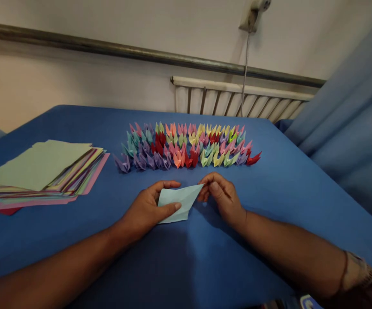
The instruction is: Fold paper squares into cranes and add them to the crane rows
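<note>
A folded piece of light blue paper (179, 201) lies between my hands on the blue table (269, 201). My left hand (150, 208) grips its left side, thumb across the top and fingers curled over the fold. My right hand (219, 195) pinches the paper's right corner with closed fingers. Just beyond the hands stand several rows of small folded paper cranes (189, 146) in many colours.
A stack of coloured square paper sheets (44, 174) lies at the left of the table. Behind the table are a white radiator (237, 101), a metal rail (108, 49) on the wall and a hanging cord (245, 73). Blue cloth (349, 111) hangs at the right.
</note>
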The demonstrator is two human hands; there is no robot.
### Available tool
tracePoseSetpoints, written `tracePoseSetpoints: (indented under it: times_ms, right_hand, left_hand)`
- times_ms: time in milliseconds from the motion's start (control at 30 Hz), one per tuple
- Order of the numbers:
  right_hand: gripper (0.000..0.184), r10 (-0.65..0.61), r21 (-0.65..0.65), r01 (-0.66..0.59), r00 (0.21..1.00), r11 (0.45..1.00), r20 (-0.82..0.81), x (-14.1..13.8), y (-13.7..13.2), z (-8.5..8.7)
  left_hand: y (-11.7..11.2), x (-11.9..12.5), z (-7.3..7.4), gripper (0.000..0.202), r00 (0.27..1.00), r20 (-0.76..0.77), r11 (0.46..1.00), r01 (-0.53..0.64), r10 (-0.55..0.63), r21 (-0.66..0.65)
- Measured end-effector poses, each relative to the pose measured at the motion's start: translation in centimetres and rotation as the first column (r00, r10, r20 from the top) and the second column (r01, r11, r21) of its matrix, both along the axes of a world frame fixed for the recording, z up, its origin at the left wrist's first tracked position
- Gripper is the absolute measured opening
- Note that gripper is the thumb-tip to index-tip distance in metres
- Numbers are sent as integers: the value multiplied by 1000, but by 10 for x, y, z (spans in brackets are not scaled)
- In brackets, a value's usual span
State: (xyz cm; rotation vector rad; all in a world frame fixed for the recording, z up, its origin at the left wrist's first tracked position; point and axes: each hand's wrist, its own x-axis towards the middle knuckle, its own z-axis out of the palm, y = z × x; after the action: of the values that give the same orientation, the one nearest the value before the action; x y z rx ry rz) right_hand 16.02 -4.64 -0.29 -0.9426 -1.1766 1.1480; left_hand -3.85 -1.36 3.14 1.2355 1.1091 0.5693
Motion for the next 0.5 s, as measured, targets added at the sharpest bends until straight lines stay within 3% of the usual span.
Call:
tracePoseSetpoints:
  times_ms: [133,400,500]
  right_hand:
    - [34,-16,-50,19,998,999,58,-3,-2,4]
    - [40,41,-109,-37,998,993,38,-3,1,3]
    - [39,1,-125,1,1000,992,23,-3,2,2]
  left_hand:
    - [-1,0,-1,60,1000,-7,999,27,-27,22]
    - [-4,0,-4,62,999,37,999,4,-6,37]
    - [-3,0,-4,59,999,32,1000,-8,7,28]
